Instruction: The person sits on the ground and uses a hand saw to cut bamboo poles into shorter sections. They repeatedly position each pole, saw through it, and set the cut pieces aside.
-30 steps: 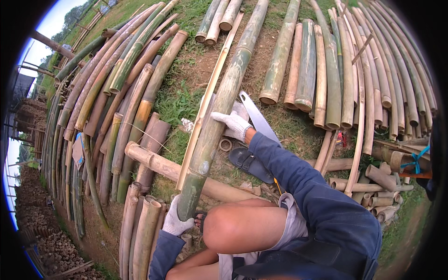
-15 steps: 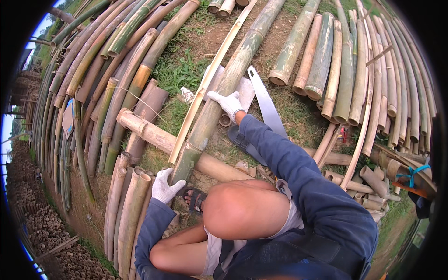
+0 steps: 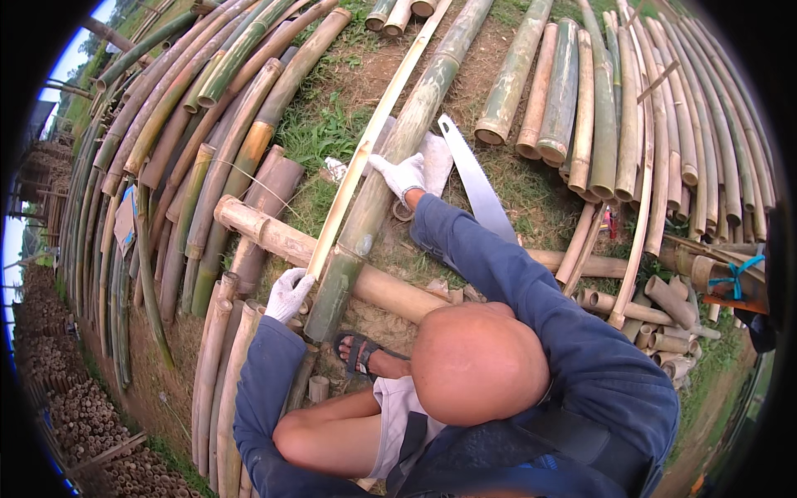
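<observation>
A long, thick green bamboo pole [image 3: 357, 224] slants away from me, its near end close to my sandalled foot. Along its left side lies a pale split bamboo strip [image 3: 342, 203], inner face showing. My left hand [image 3: 289, 295], in a white glove, pinches the near end of this strip between thumb and fingers. Farther up, my gloved right hand [image 3: 402, 176] grips the pole from above, its thumb reaching toward the strip. Under the pole runs a crosswise bamboo log [image 3: 390, 292]. Just right of my right hand lies a handsaw blade [image 3: 475, 183]; my sleeve covers its lower part.
Stacked bamboo poles [image 3: 274, 108] line the left, with another row of poles [image 3: 602, 116] at the far right. Short bamboo offcuts [image 3: 668, 303] lie heaped at right. A pale cloth or sack [image 3: 436, 162] sits beneath the pole. Shorter upright poles [image 3: 217, 365] stand beside my left forearm.
My left hand has moved from the pole's near end onto the strip's end. My right hand stays on the pole. My knee has shifted right, showing more of the pole's near end.
</observation>
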The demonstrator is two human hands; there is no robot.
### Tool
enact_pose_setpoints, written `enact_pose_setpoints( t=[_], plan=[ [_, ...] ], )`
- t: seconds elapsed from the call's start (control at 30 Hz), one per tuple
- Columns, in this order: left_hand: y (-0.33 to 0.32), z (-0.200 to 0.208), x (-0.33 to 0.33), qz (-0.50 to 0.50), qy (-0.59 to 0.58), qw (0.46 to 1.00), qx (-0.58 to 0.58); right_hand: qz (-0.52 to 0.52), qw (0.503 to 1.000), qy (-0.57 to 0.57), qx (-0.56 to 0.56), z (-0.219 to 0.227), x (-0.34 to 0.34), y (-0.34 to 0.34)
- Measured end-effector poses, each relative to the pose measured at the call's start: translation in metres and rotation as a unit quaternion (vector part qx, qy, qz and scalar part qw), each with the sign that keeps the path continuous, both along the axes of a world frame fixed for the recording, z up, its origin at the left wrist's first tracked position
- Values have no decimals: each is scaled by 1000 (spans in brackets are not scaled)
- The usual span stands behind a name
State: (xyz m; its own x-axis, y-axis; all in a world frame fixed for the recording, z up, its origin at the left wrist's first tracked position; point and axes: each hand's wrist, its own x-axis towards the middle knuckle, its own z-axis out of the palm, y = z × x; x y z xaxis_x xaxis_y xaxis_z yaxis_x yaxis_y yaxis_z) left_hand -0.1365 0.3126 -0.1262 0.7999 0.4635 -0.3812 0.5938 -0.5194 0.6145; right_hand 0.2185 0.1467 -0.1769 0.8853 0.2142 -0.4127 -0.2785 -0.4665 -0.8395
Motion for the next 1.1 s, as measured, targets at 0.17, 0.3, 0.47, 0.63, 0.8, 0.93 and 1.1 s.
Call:
enact_pose_setpoints(
  t=[0.17,0.3,0.47,0.63,0.8,0.93,1.1],
  plan=[
    [0,-7,27,-5,-99,990,-104,14,999,-3,32,-7,5,-2],
    [-4,14,56,-46,-12,995,-85,23,999,5,32,-6,6,0],
    [-20,44,95,-38,-90,988,-118,19,999,-30,22,-17,11,3],
    [-29,54,122,24,-110,979,-169,69,994,17,77,-33,19,1],
    [-48,59,131,-3,-186,969,163,42,996,-33,67,-37,18,6],
    [-61,65,154,16,-193,958,212,34,998,-33,40,-29,16,4],
    [-58,68,180,25,-146,964,222,63,997,23,43,-17,13,-2]
  ],
)
